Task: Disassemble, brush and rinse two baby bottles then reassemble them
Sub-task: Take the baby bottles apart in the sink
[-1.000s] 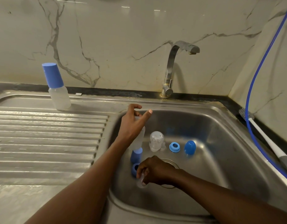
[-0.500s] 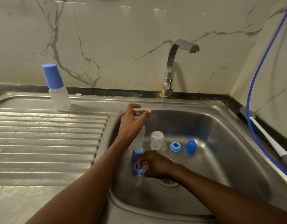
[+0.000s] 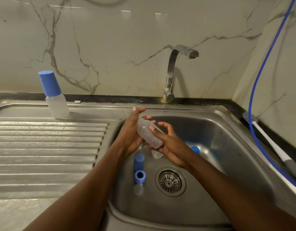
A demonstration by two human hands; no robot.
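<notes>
Clear plastic fills both your hands: the clear plastic bottle body point(image 3: 148, 133), stripped of its top, is held slanted above the basin of the stainless steel sink point(image 3: 227, 130). By my reading this bottle's disassembly is done and brushing comes next. Its tall blue cap point(image 3: 138, 161) and its blue screw collar point(image 3: 140, 176), with the teat attached, lie on the basin floor just left of the round drain point(image 3: 170, 181).

The next move calls for freeing your right hand and reaching well to the right for the white-handled bottle brush point(image 3: 270, 142) on the counter edge. Your left would then grip alone, and firmly, since the plastic looks wet.

Your left hand point(image 3: 131, 134) cups the bottle from the left, fingers loosely wrapped round its upper end. Your right hand point(image 3: 171, 147) cradles the lower end, thumb pressed on the wall and the other fingers half curled beside it. A capped clear bottle point(image 3: 54, 97) stands upright on the draining board, well apart.
</notes>
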